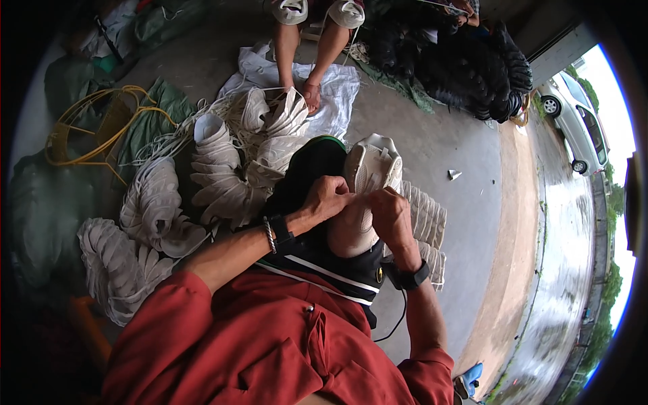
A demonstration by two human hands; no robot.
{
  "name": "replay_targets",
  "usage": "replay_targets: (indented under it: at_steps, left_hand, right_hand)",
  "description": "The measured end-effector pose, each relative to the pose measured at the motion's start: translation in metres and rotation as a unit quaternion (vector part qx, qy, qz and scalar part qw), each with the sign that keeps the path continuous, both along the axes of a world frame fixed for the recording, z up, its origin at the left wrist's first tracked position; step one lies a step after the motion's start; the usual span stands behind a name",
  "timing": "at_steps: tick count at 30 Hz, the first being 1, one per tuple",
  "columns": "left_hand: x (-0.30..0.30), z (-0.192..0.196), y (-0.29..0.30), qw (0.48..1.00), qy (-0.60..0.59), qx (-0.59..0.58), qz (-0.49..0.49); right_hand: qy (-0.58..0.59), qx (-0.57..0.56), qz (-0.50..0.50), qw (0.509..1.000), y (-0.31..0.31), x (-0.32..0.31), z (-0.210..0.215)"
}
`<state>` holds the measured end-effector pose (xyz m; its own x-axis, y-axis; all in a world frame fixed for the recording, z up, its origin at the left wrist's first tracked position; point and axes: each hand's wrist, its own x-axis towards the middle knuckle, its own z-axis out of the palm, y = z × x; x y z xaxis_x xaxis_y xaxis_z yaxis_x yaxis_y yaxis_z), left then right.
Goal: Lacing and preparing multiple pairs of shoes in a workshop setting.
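Over the grey floor [466,202], left hand [329,196] and right hand [393,214] meet at white shoe [369,169], grip unclear.

daylight pours in from the right, bleaching the pale white sky [609,98] blank, blue fringing along its curved edge! glare streaks the wet grey pavement [563,270]. far left, murk, the dark green bundle [50,216] hazy and smeared. mid-frame reads clearer; straight edges bow toward a black rim.
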<state>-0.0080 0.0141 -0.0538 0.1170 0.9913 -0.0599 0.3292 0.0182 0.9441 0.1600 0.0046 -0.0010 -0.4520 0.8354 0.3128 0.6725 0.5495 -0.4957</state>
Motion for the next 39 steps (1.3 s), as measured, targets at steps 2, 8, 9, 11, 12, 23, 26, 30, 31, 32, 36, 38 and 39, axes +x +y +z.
replay_targets:
  at_steps: [2,8,9,11,12,23,26,30,31,32,36,38,39]
  left_hand:
    - [-0.002,0.008,-0.003,0.998,0.006,0.059,0.002]
    - [0.012,0.015,-0.005,0.968,0.098,0.231,-0.003]
    - [0.014,0.016,-0.005,0.961,0.118,0.249,0.001]
    - [0.016,0.017,-0.004,0.962,0.112,0.249,-0.002]
    - [0.018,0.016,-0.003,0.96,0.118,0.256,-0.004]
    - [-0.146,-0.01,0.006,0.913,0.363,0.179,0.054]
    - [-0.245,-0.031,-0.002,0.878,0.448,0.052,0.161]
    - [-0.224,-0.048,-0.013,0.963,0.212,0.019,0.162]
    - [-0.163,0.002,-0.021,0.988,0.029,-0.093,0.121]
    - [-0.126,0.031,-0.03,0.978,-0.068,-0.185,0.068]
    - [-0.058,0.036,-0.025,0.855,-0.288,-0.382,-0.198]
    - [-0.059,0.008,-0.013,0.8,-0.391,-0.403,-0.21]
    - [-0.057,0.011,-0.011,0.8,-0.388,-0.403,-0.216]
  right_hand:
    - [0.013,-0.034,-0.042,0.998,0.0,-0.005,0.001]
    - [-0.049,0.021,-0.005,0.999,0.009,-0.016,0.002]
    - [-0.05,0.022,-0.004,0.999,0.008,-0.016,0.003]
    - [0.01,-0.084,-0.079,0.993,0.006,-0.014,0.003]
    - [0.003,-0.072,-0.083,0.994,0.006,-0.012,0.004]
    - [-0.022,-0.097,-0.117,0.988,-0.016,0.064,-0.008]
    - [-0.011,-0.164,-0.143,0.976,-0.023,0.064,-0.022]
    - [-0.025,-0.199,-0.145,0.969,-0.027,0.063,-0.045]
    - [-0.042,-0.198,-0.144,0.969,-0.028,0.063,-0.046]
    - [-0.05,-0.203,-0.139,0.968,-0.027,0.063,-0.048]
    - [0.031,-0.335,-0.185,0.923,-0.022,0.08,-0.093]
    - [0.158,-0.347,-0.23,0.895,-0.024,0.078,-0.079]
    - [0.286,-0.356,-0.28,0.844,-0.025,0.08,-0.075]
